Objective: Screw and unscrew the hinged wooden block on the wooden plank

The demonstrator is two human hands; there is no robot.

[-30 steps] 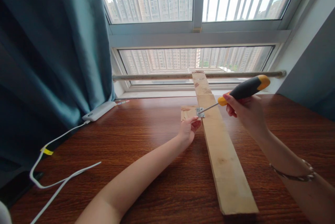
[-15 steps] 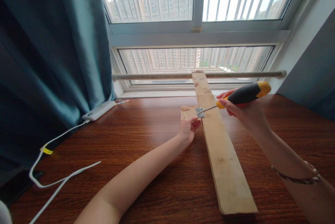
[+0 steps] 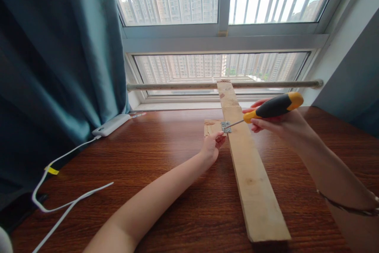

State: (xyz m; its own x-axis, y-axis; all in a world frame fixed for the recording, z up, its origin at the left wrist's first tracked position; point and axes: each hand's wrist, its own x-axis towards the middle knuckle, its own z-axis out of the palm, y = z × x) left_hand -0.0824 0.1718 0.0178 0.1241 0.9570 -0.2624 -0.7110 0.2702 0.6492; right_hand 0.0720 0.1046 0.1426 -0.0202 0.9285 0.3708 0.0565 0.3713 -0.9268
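My right hand (image 3: 271, 120) is closed around a screwdriver (image 3: 272, 107) with a black and yellow handle. Its thin shaft slants down to the left, and the tip meets a small metal hinge (image 3: 226, 125). That hinge spans the seam between a long pale wooden board (image 3: 251, 170) and a short wooden block (image 3: 211, 126) on its left. With thumb and fingers, my left hand (image 3: 213, 145) pinches the near edge of the short block, the thumb close by the hinge. Screw heads on the hinge are too small to make out clearly.
The boards rest on a dark brown wooden table (image 3: 166, 154). Beyond it, a horizontal metal rail (image 3: 177, 86) crosses in front of the window, and the long board's far end reaches it. On the left lie a white power strip (image 3: 111, 124) and white cable (image 3: 69, 201), beside a blue curtain (image 3: 65, 47).
My right hand and wrist have turned, and the screwdriver handle has shifted slightly left. The tip stays on the hinge. My left hand keeps its place.
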